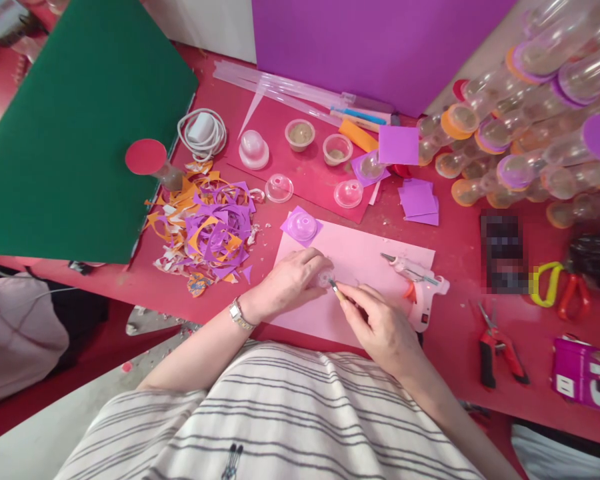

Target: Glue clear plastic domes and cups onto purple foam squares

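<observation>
Hands at the near edge of the pale pink paper sheet [360,257].
Small clear plastic cup [325,277] is gripped by left hand [290,283]; thin wooden-handled tool [341,293] is pinched in right hand [383,327], tip touching cup.

The red bench [460,313] carried a pink sheet [360,257], glue gun [420,287], paper scraps [205,230], pliers [497,350] and purple squares [419,200]

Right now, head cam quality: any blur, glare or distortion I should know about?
Head view: even, soft light with faint shadows; wide-angle bending at the edges, so the green board looks skewed; a pixelated block masks one item; mild glare on the clear tubes; left hand and right hand are sharp, though the small clear piece between them is hard to read.
</observation>
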The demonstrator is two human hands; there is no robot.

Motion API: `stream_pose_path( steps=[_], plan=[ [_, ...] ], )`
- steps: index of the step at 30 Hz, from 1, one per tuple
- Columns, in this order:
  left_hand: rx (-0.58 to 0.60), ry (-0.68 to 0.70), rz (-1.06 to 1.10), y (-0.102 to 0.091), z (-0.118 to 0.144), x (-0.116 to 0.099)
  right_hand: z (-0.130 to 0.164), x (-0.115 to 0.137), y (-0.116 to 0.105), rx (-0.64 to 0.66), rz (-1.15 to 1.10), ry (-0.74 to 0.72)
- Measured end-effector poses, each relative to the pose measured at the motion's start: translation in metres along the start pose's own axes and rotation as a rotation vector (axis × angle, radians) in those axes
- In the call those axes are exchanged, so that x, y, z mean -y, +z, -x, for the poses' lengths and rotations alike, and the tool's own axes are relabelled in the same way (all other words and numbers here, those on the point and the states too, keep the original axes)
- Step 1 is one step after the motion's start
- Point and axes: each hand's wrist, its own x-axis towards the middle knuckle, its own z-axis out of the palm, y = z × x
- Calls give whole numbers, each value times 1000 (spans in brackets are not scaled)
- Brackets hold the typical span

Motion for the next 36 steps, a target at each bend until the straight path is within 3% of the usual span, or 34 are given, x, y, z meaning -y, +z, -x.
stream_pose_path(
  steps=[13, 36],
  plan=[
    [7, -8, -34, -1, 1, -3, 4, 5, 1, -124, 193, -125],
    [33, -14, -24, -2, 0, -3, -1, 0, 0, -10, 23, -14]
  ],
)
